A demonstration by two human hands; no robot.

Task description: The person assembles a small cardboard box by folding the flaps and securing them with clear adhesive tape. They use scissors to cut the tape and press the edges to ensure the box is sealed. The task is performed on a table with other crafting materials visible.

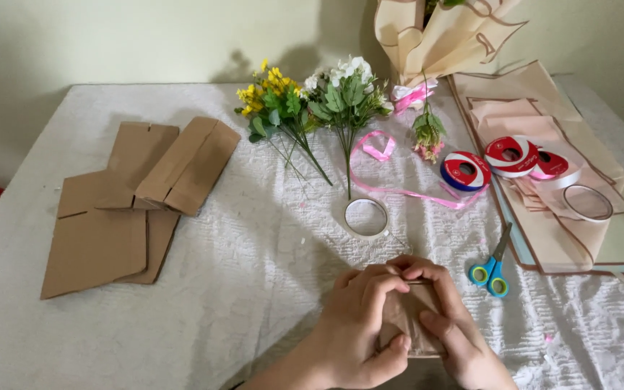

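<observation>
While curled tight, left hand [359, 328] and right hand [451, 318] both pinch a small cardboard piece [407, 318].

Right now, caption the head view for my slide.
Both hands fold a small brown cardboard piece beside scissors.

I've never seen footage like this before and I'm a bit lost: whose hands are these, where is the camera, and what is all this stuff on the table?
There is one picture, from a camera worn on a person's head, looking down. The left hand and right hand are that person's own; together they grip a small brown cardboard piece. On the white cloth-covered table lie flat cardboard pieces, yellow flowers, white flowers, a tape roll, pink ribbon, ribbon spools, blue scissors and beige wrapping paper.
</observation>
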